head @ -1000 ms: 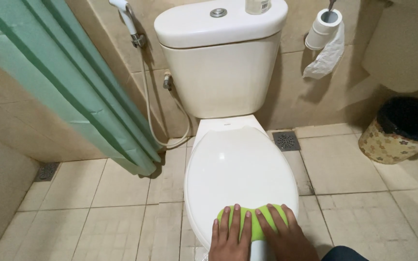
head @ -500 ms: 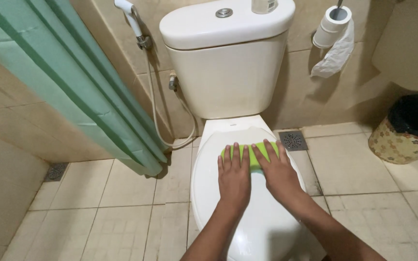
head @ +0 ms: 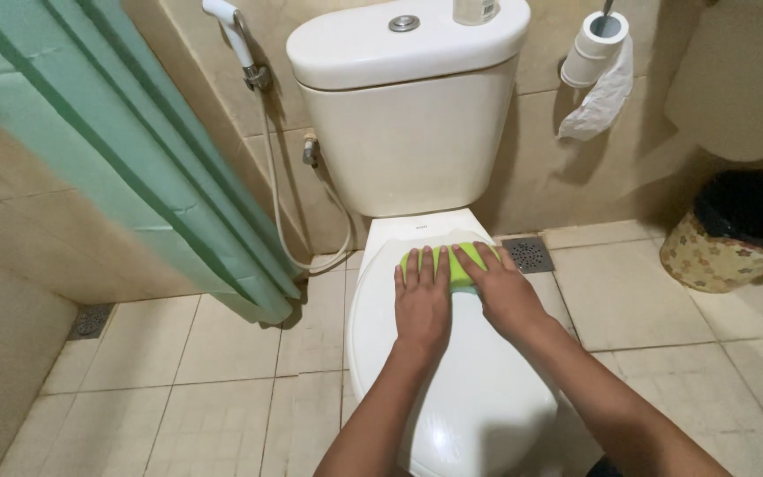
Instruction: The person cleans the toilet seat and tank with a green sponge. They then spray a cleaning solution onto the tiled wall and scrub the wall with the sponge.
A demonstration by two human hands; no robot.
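A white toilet stands against the tiled wall with its lid [head: 479, 397] closed. My left hand [head: 422, 300] and my right hand [head: 503, 296] lie flat side by side on a green cloth [head: 457, 265], pressing it onto the far end of the lid near the hinge. Fingers of both hands are spread over the cloth, which shows only between and beyond them. The cistern [head: 412, 115] rises just behind the cloth.
A green shower curtain [head: 125, 150] hangs at the left. A bidet sprayer [head: 233, 31] with its hose hangs beside the cistern. A toilet paper roll [head: 595, 53] is on the wall at the right. A patterned bin [head: 735, 234] with a black liner stands on the floor. A floor drain [head: 528, 254] lies beside the toilet.
Both hands have slid the green cloth along the lid from its front edge up to the far end near the cistern.
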